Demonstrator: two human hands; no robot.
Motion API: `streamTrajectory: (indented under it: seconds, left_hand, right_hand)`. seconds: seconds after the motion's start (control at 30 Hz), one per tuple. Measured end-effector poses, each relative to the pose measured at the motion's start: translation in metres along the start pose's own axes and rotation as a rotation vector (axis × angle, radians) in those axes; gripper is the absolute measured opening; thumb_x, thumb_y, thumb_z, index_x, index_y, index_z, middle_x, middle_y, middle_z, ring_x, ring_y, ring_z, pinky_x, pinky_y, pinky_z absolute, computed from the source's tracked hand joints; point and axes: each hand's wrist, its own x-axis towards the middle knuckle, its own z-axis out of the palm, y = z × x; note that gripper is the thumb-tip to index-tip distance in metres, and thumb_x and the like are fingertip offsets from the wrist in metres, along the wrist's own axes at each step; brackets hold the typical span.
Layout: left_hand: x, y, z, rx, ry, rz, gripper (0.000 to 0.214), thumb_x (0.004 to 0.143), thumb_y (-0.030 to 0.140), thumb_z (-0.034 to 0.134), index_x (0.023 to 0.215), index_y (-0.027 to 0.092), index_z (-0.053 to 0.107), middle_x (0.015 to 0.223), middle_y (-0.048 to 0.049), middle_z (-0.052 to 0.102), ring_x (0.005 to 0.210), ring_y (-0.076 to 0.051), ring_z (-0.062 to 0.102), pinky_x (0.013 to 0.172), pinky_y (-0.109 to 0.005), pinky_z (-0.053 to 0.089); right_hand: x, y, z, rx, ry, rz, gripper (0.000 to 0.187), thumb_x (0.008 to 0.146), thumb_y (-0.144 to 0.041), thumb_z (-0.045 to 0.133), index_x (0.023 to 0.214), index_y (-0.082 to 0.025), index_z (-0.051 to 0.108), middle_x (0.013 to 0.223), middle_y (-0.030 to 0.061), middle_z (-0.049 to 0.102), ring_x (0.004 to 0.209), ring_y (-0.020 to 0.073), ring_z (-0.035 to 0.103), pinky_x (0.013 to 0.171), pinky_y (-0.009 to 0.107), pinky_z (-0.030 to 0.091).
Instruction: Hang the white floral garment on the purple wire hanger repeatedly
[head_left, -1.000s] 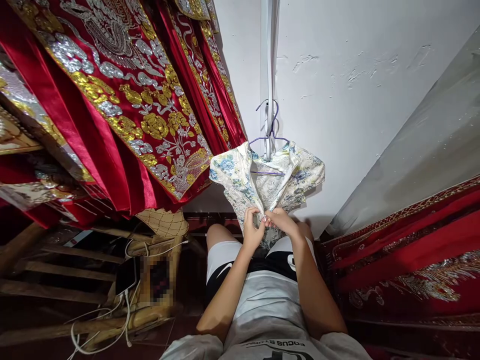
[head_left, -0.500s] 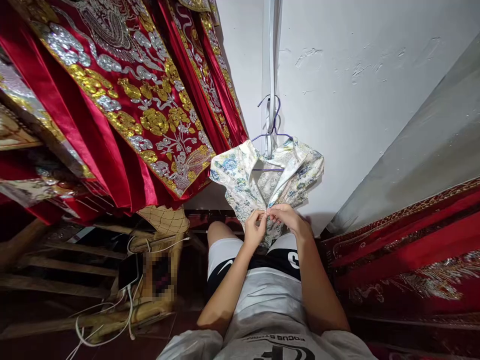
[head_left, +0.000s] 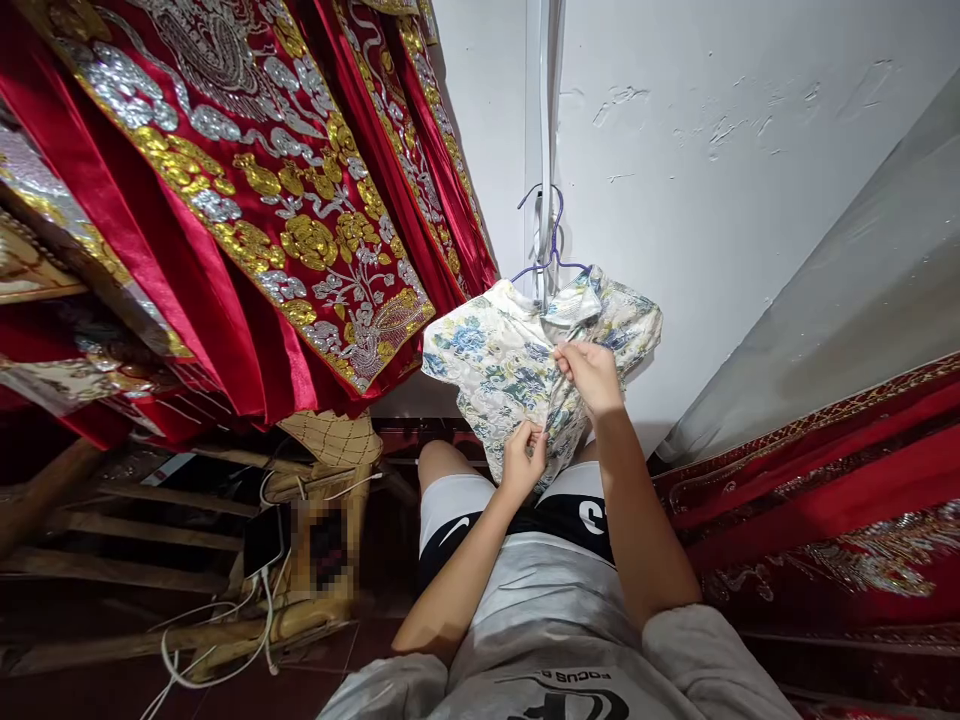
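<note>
A small cream garment with blue and yellow flowers [head_left: 495, 365] hangs on a purple wire hanger [head_left: 551, 245] from a white strip on the wall. My left hand [head_left: 523, 460] pinches the garment's front edge low down. My right hand [head_left: 592, 375] is closed on the front edge higher up, near the collar. The front now lies closed over the hanger's bar.
Red robes with gold and silver embroidery [head_left: 247, 200] hang close on the left. More red embroidered cloth [head_left: 817, 500] lies at the right. A wooden rack with a phone [head_left: 264, 540] and white cables [head_left: 217, 650] stands lower left. The white wall [head_left: 712, 200] is right behind the garment.
The garment's front was open with both hands together at its lower middle. My right hand has moved up toward the collar, and the left panel now covers the front.
</note>
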Motion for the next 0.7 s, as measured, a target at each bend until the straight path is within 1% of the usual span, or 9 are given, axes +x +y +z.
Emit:
streamTrajectory:
  seconds: [0.07, 0.13, 0.23, 0.33, 0.43, 0.5, 0.6, 0.63, 0.7]
  left_hand:
    - [-0.001, -0.001, -0.001, 0.01, -0.002, 0.001, 0.018, 0.099, 0.031, 0.052, 0.084, 0.021, 0.055, 0.081, -0.0028, 0.058, 0.075, -0.016, 0.058, 0.07, -0.027, 0.046]
    - [-0.003, -0.002, -0.002, 0.026, -0.01, 0.007, 0.017, 0.098, 0.029, 0.052, 0.082, 0.021, 0.053, 0.079, -0.002, 0.057, 0.072, -0.016, 0.057, 0.069, -0.027, 0.045]
    - [-0.004, -0.004, -0.004, 0.052, -0.015, 0.014, 0.018, 0.096, 0.027, 0.054, 0.08, 0.02, 0.053, 0.075, -0.0008, 0.056, 0.069, -0.015, 0.055, 0.066, -0.026, 0.043]
    - [0.005, 0.003, -0.008, 0.037, -0.045, 0.022, 0.017, 0.096, 0.028, 0.058, 0.081, 0.02, 0.057, 0.075, -0.0012, 0.059, 0.07, -0.016, 0.058, 0.067, -0.027, 0.046]
    - [0.035, 0.03, -0.018, -0.036, -0.032, 0.118, 0.012, 0.096, 0.032, 0.064, 0.098, 0.02, 0.065, 0.086, -0.0044, 0.067, 0.08, -0.018, 0.065, 0.074, -0.03, 0.053]
    - [0.067, 0.058, -0.028, -0.085, 0.052, 0.246, 0.021, 0.097, 0.033, 0.064, 0.115, 0.021, 0.064, 0.092, -0.0054, 0.069, 0.084, -0.018, 0.067, 0.079, -0.032, 0.055]
    - [0.118, 0.101, -0.045, -0.065, 0.193, 0.419, 0.031, 0.103, 0.037, 0.056, 0.131, 0.024, 0.059, 0.099, -0.0054, 0.069, 0.086, -0.017, 0.068, 0.081, -0.032, 0.055]
    - [0.132, 0.113, -0.05, -0.033, 0.198, 0.454, 0.031, 0.104, 0.037, 0.054, 0.131, 0.024, 0.059, 0.1, -0.0054, 0.069, 0.086, -0.016, 0.067, 0.079, -0.032, 0.055]
    - [0.154, 0.132, -0.056, 0.056, 0.166, 0.51, 0.023, 0.104, 0.038, 0.054, 0.118, 0.022, 0.065, 0.098, -0.0051, 0.07, 0.085, -0.016, 0.066, 0.076, -0.03, 0.053]
  right_hand:
    - [0.011, -0.015, 0.009, -0.017, 0.01, -0.112, 0.026, 0.082, -0.037, 0.067, 0.064, -0.019, 0.062, 0.058, -0.0016, 0.055, 0.052, 0.0091, 0.041, 0.049, 0.023, 0.029]
    - [0.019, -0.028, 0.016, -0.018, 0.03, -0.182, 0.025, 0.086, -0.034, 0.064, 0.067, -0.018, 0.063, 0.06, -0.0014, 0.056, 0.052, 0.0091, 0.041, 0.049, 0.023, 0.029]
    - [0.024, -0.043, 0.022, -0.013, 0.066, -0.234, 0.021, 0.089, -0.031, 0.063, 0.072, -0.018, 0.064, 0.061, -0.0022, 0.056, 0.051, 0.0086, 0.041, 0.049, 0.022, 0.03]
    - [0.02, -0.05, 0.022, -0.026, 0.021, -0.249, 0.022, 0.091, -0.032, 0.062, 0.075, -0.018, 0.065, 0.061, -0.0028, 0.055, 0.05, 0.0081, 0.039, 0.048, 0.021, 0.03]
    - [0.012, -0.055, 0.02, -0.05, -0.03, -0.276, 0.025, 0.093, -0.035, 0.062, 0.076, -0.018, 0.065, 0.063, -0.0029, 0.055, 0.051, 0.008, 0.039, 0.048, 0.022, 0.03]
    - [0.008, -0.06, 0.018, -0.074, -0.038, -0.307, 0.026, 0.094, -0.035, 0.063, 0.075, -0.018, 0.065, 0.063, -0.003, 0.055, 0.052, 0.0081, 0.041, 0.05, 0.022, 0.033]
    - [0.004, -0.07, 0.019, -0.094, -0.045, -0.337, 0.024, 0.094, -0.031, 0.063, 0.073, -0.018, 0.064, 0.062, -0.0032, 0.054, 0.053, 0.0087, 0.042, 0.053, 0.023, 0.036]
    - [0.004, -0.072, 0.02, -0.093, -0.046, -0.34, 0.024, 0.093, -0.03, 0.063, 0.072, -0.019, 0.063, 0.062, -0.0032, 0.054, 0.054, 0.009, 0.043, 0.054, 0.024, 0.036]
    - [0.006, -0.073, 0.021, -0.081, -0.041, -0.344, 0.021, 0.091, -0.027, 0.062, 0.072, -0.019, 0.062, 0.061, -0.0034, 0.053, 0.055, 0.0096, 0.044, 0.055, 0.024, 0.036]
